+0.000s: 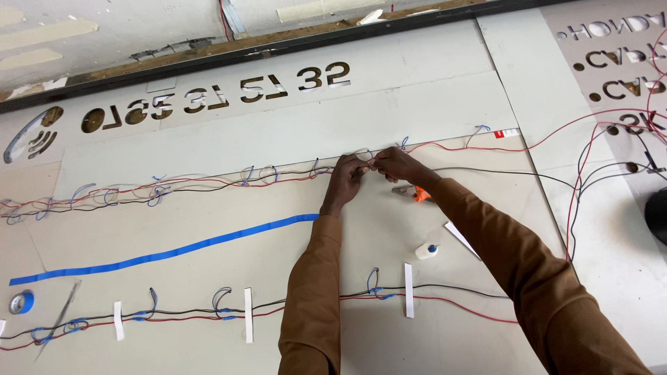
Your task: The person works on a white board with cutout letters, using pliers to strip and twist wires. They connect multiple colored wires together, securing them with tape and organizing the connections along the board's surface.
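My left hand (344, 182) and my right hand (397, 165) meet at the upper run of red, black and clear wires (208, 182) on the large pale board (389, 104). Both pinch the same wire bundle between fingertips, almost touching each other. Small blue wire loops (158, 191) sit at intervals along this run. Both arms wear brown sleeves. An orange-handled tool (419, 194) lies just under my right wrist, partly hidden by it.
A strip of blue tape (167, 251) crosses the board diagonally. A lower wire run (208, 314) is held by white tape strips (248, 314). A small glue bottle (426, 251), a blue tape roll (21, 303) and loose red and black wires (580, 180) lie around.
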